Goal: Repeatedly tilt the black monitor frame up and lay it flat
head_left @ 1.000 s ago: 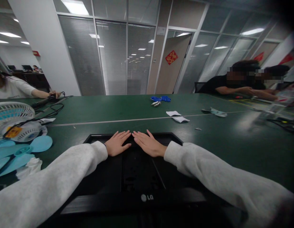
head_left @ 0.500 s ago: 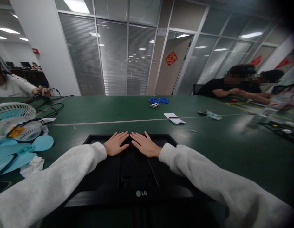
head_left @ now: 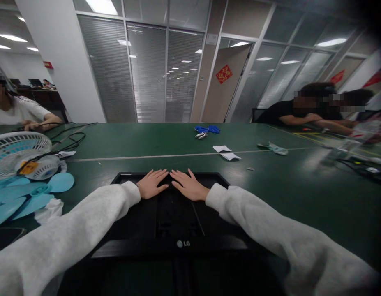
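Note:
A black LG monitor frame lies on the green table in front of me, its logo edge toward me. My left hand rests flat at the far side of this frame, fingers stretched out and pointing away. Beside it my right hand lies palm down in the same manner, thumb apart from the fingers. The fingertips of both hands nearly meet at the middle of the far edge. Neither hand grips anything. Grey sleeves hide parts of the frame's left and right sides.
At left are a white fan, blue fan blades, a crumpled white tissue and black cables. Blue gloves and white papers lie farther back. People sit at the table's left and right.
My hands keep their flat pose on the frame while the view shifts slightly. At left, the seated person's raised hand has come down to the table.

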The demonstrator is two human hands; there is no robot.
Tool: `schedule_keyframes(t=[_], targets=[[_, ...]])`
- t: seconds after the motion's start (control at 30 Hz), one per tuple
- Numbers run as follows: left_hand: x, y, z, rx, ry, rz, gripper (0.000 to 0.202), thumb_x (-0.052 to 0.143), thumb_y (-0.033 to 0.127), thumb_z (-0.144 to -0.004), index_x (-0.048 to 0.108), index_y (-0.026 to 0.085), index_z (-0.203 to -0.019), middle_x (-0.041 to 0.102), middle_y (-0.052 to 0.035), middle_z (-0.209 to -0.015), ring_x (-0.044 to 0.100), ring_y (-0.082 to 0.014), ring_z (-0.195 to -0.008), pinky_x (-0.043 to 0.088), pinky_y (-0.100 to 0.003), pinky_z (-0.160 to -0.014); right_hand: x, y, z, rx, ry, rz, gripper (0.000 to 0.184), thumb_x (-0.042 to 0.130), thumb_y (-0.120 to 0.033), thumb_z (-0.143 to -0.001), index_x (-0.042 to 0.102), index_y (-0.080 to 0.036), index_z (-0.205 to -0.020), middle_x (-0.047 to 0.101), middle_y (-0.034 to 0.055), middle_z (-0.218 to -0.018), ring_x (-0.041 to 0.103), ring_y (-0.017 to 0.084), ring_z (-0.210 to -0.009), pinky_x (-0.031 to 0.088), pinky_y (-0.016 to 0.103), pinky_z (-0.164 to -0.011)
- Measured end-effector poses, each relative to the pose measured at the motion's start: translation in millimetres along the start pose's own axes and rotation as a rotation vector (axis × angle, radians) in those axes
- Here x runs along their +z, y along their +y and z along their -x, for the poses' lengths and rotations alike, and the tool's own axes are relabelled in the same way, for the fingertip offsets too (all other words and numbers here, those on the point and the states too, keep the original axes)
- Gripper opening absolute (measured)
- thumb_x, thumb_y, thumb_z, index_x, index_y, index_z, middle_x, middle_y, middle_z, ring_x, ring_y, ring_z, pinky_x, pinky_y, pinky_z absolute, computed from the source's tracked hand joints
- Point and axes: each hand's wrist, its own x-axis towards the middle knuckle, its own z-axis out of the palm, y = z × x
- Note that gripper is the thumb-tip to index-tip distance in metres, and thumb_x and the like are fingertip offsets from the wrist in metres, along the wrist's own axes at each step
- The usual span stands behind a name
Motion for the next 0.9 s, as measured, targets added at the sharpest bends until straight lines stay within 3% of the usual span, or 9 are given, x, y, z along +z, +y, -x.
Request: schedule_keyframes(t=[0.47,0.57,0.67,0.73,0.8,0.83,0.9], targets=[[-4.4,10.0,3.6,0.003,-0.034,-0.016,0.064,0.027,0.058,-0.094,0.017,0.023,-0.147,0.015,-0.0060,-0.154,0.018,-0.0235,-0.141,0.013,-0.046,-0.114,-6.9,-6.5,8.8,0.002,-0.053,0.020,0.057,0.013,-0.052,-0.095,0.020,-0.029,-0.147,0.019,0.0012,-0.153,0.015,0.020,-0.141,0.000,0.053,-0.113],[-29.4,12.3,7.0,0.023,-0.061,-0.032,0.065,0.030,0.059,-0.093,0.021,0.023,-0.147,0.021,-0.0048,-0.153,0.024,-0.0226,-0.140,0.017,-0.041,-0.113,-31.2,-13.9,14.0,-0.035,-0.114,0.042,0.059,0.022,-0.053,-0.094,0.025,-0.026,-0.146,0.016,0.0032,-0.153,0.013,0.023,-0.141,0.006,0.051,-0.113],[-73.7,20.3,23.1,-0.005,-0.108,-0.044,0.066,0.025,0.063,-0.092,0.038,0.021,-0.141,0.049,-0.0068,-0.138,0.050,-0.0227,-0.123,0.035,-0.033,-0.102,-75.4,-28.0,31.9,-0.087,-0.250,0.056,0.059,0.035,-0.055,-0.091,0.043,-0.021,-0.138,0.037,0.0088,-0.144,0.035,0.026,-0.133,0.026,0.046,-0.110],[-102.2,37.9,47.3,-0.034,-0.123,-0.052,0.068,0.024,0.068,-0.089,0.049,0.022,-0.133,0.064,-0.0059,-0.119,0.062,-0.0238,-0.106,0.042,-0.033,-0.091,-107.0,-44.1,56.5,-0.138,-0.338,0.049,0.055,0.039,-0.055,-0.090,0.052,-0.022,-0.132,0.056,0.0072,-0.129,0.053,0.022,-0.118,0.040,0.036,-0.102],[-118.3,68.3,81.1,-0.010,-0.108,-0.055,0.064,0.028,0.071,-0.087,0.052,0.030,-0.130,0.065,0.0001,-0.119,0.062,-0.0226,-0.106,0.042,-0.032,-0.091,-129.6,-65.0,89.8,-0.190,-0.360,0.042,0.052,0.037,-0.057,-0.090,0.051,-0.030,-0.132,0.058,0.0014,-0.127,0.056,0.018,-0.114,0.042,0.032,-0.100],[-119.6,86.9,99.7,0.013,-0.090,-0.063,0.060,0.031,0.070,-0.087,0.050,0.033,-0.131,0.063,0.0022,-0.122,0.061,-0.0223,-0.107,0.042,-0.032,-0.091,-135.2,-76.2,107.9,-0.228,-0.364,0.036,0.052,0.037,-0.057,-0.090,0.045,-0.033,-0.135,0.056,-0.0010,-0.129,0.055,0.017,-0.115,0.042,0.032,-0.100],[-108.1,125.1,134.3,0.069,0.098,-0.149,0.053,0.036,0.064,-0.089,0.046,0.037,-0.133,0.064,0.0039,-0.120,0.063,-0.0209,-0.102,0.043,-0.034,-0.086,-133.3,-96.7,141.7,-0.345,-0.270,0.045,0.056,0.042,-0.055,-0.089,0.038,-0.032,-0.140,0.052,0.0001,-0.133,0.054,0.017,-0.117,0.045,0.032,-0.100]])
